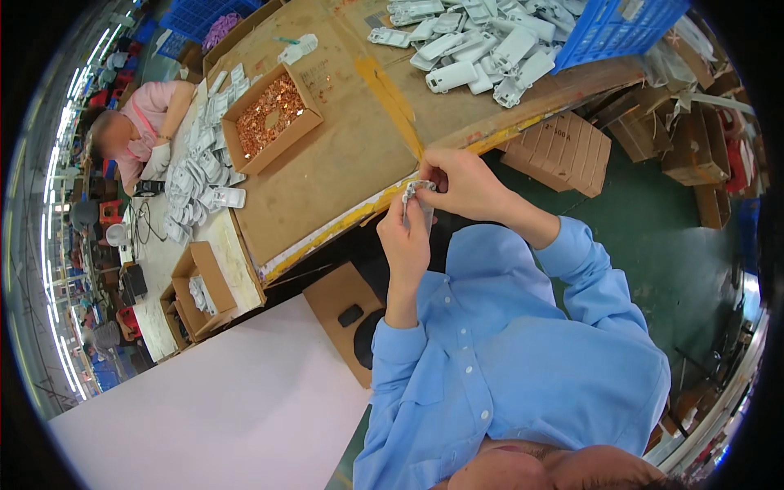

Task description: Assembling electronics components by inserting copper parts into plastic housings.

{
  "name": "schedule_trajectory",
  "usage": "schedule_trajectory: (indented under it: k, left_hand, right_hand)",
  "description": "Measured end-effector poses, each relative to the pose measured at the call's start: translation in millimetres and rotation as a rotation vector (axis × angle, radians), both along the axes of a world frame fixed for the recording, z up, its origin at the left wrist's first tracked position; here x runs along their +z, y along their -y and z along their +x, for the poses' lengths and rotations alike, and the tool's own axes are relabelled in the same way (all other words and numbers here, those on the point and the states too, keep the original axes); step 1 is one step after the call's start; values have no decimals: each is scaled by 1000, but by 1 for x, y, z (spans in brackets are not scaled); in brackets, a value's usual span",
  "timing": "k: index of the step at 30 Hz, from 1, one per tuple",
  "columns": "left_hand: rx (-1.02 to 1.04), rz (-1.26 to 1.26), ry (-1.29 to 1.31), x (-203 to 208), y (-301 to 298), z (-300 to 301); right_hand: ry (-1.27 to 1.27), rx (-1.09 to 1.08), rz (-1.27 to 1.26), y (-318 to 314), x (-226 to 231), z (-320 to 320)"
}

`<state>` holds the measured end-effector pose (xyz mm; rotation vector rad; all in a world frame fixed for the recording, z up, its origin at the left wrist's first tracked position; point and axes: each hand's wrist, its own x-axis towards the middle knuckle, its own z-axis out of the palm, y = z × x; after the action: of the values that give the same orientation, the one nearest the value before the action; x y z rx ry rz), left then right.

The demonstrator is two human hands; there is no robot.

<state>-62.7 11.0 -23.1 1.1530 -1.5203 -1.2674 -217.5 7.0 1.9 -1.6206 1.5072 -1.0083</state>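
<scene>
My left hand (405, 249) is closed round a white plastic casing (420, 198), held upright just off the table's near edge. My right hand (467, 184) is at the casing's top end, its thumb and fingers pinched together there. Whatever sits between those fingertips is too small or too hidden to make out. Beyond my hands, a loose heap of similar white casings (457, 51) lies on the brown table (327, 180). A cardboard box (287, 139) full of small copper-coloured metal pieces (263, 114) stands on the table to the left.
A blue plastic crate (608, 33) stands at the far right of the table. More white casings (196, 175) are piled at the left, beside a co-worker in pink (151, 122). Cardboard boxes (563, 153) sit on the green floor at right. A white board (220, 392) lies low at left.
</scene>
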Motion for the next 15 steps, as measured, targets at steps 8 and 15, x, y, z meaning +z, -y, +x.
schedule_trajectory:
  k: [8, 15]
  left_hand:
    - [-10, 118, -83, -11, -2, 5]
    - [-46, 173, -65, -12, -2, 7]
  right_hand:
    - [8, 7, -6, -2, -12, 4]
    - [2, 51, 66, 1, -10, -1]
